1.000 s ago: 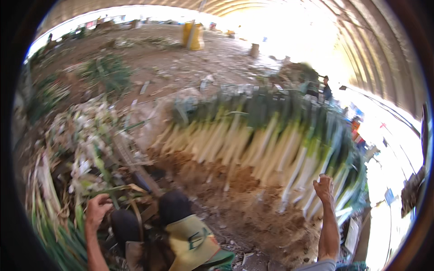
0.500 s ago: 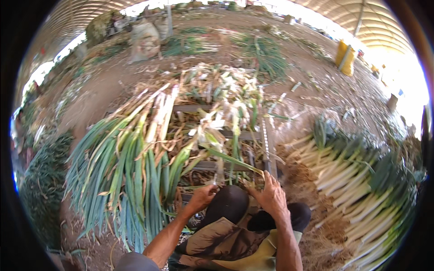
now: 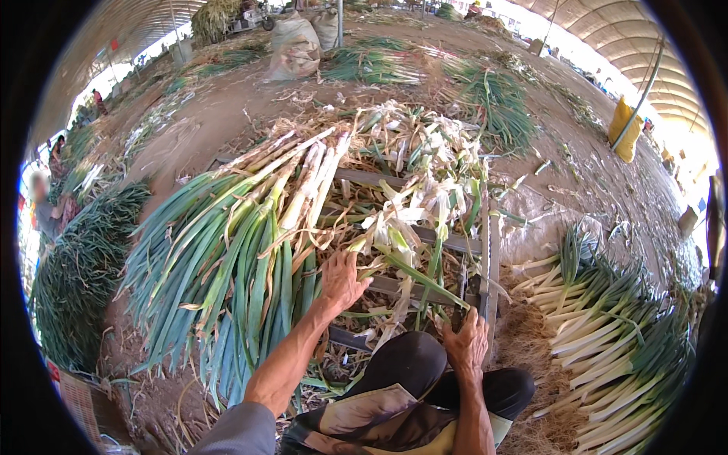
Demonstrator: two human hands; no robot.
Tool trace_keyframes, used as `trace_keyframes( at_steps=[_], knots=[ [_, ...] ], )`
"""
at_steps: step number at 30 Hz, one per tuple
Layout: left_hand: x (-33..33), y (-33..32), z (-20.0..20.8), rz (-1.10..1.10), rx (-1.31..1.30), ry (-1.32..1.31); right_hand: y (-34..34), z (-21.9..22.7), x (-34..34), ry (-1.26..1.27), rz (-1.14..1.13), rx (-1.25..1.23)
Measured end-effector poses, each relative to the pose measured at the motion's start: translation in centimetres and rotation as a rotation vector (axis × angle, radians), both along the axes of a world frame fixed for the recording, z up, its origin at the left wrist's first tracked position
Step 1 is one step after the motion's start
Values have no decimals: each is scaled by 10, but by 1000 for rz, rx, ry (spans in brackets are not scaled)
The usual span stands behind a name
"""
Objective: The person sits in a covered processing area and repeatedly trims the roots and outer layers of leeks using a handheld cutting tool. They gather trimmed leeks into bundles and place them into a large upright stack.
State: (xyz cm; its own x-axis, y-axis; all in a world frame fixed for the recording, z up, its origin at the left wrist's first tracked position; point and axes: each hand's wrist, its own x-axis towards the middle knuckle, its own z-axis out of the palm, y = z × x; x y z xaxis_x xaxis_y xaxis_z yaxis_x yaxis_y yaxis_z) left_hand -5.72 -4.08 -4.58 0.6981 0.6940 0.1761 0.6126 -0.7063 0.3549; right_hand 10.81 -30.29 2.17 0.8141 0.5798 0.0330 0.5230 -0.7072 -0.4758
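A heap of green onions (image 3: 250,250) with long green leaves and pale stalks lies in front of me to the left, across a slatted rack (image 3: 455,241). At the heap's right edge is my left hand (image 3: 343,282), fingers bent and thumb apart, close to the stalks and dry leaves. My right hand (image 3: 464,343) is curled above my right knee. Beside its fingertips ends a long green leaf (image 3: 425,282); whatever the fingers hold is hidden. Peeled, papery leaves (image 3: 425,189) cover the rack's far part.
Rows of cleaned onions (image 3: 584,334) with white stalks and tan roots lie to my right. Another green pile (image 3: 83,280) is at far left, near a person. Behind stand a stuffed sack (image 3: 294,49) and a yellow sack (image 3: 626,129) by a pole.
My left hand has moved forward from beside my knee to the edge of the onion heap. My right hand stays near the knee and the leaf end. The view has shifted left.
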Motion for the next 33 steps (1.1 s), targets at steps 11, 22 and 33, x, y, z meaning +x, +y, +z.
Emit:
trace_keyframes(
  at_steps=[11, 22, 33],
  knots=[
    [49, -26, -17, 69, -190, -45, 12, -17, 25, 746, -149, 475],
    [140, -3, -52, 49, -762, -205, 29, -26, 39, 266, 156, 173],
    [204, 78, 201, -5, -935, -938, 55, 45, 29, 117, 588, 109]
  ],
)
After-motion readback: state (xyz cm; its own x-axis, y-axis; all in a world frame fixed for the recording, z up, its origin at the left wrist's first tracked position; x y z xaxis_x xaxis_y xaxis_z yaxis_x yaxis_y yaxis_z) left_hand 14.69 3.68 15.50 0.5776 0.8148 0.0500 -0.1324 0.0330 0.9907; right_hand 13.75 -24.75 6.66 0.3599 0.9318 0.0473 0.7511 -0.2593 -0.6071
